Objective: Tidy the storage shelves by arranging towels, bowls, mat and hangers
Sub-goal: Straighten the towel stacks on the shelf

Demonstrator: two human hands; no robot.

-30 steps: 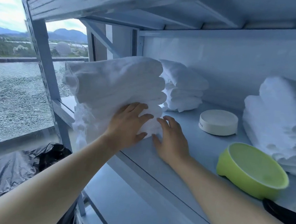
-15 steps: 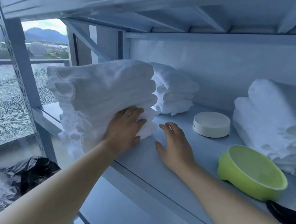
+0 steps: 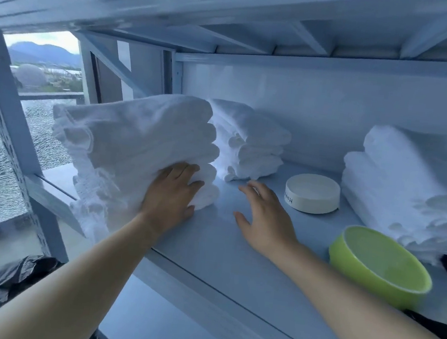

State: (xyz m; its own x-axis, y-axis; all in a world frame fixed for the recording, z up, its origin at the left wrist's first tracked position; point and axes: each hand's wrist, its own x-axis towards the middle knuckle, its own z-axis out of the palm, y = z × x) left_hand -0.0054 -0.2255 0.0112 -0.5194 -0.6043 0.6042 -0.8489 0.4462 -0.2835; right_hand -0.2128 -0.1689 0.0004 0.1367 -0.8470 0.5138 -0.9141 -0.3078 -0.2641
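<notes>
Now left hand (image 3: 170, 195) (flat, uncurled) presses the towel stack (image 3: 136, 143); right hand (image 3: 265, 218), splayed, has drawn away.

Shelf (image 3: 237, 239), left end: front towel stack (image 3: 137, 138) at the front corner, with the rear towel stack (image 3: 249, 144) directly behind it. Centre, towards the back: round container (image 3: 312, 194) (between the rear and right stacks). Right end: right towel stack (image 3: 402, 188), with the bowl (image 3: 380, 266) before it, near the front edge.
</notes>
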